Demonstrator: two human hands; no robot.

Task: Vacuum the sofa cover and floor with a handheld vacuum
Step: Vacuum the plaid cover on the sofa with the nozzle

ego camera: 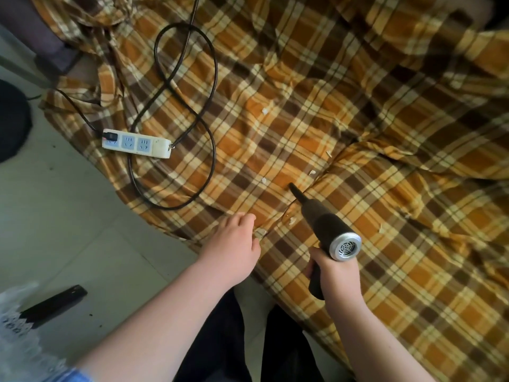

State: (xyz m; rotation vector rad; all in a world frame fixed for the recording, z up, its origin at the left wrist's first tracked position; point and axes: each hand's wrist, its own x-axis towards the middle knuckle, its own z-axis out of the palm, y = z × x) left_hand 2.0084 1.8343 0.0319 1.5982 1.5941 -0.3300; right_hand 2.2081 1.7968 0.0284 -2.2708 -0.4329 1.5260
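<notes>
An orange, brown and cream plaid sofa cover (371,133) fills most of the view, wrinkled and dotted with several small white crumbs (264,180). My right hand (334,271) grips the handle of a black handheld vacuum (325,224) with a silver rear vent. Its thin black nozzle tip touches the cover near a fold. My left hand (237,244) rests on the cover's front edge, left of the vacuum, fingers relaxed and holding nothing. The pale tiled floor (68,216) lies at the left.
A white power strip (136,143) with a looped dark cable (190,111) lies on the cover at the left. A black flat object (55,301) lies on the floor beside a crinkled plastic wrap (19,340). My dark trouser legs (248,340) stand at the bottom.
</notes>
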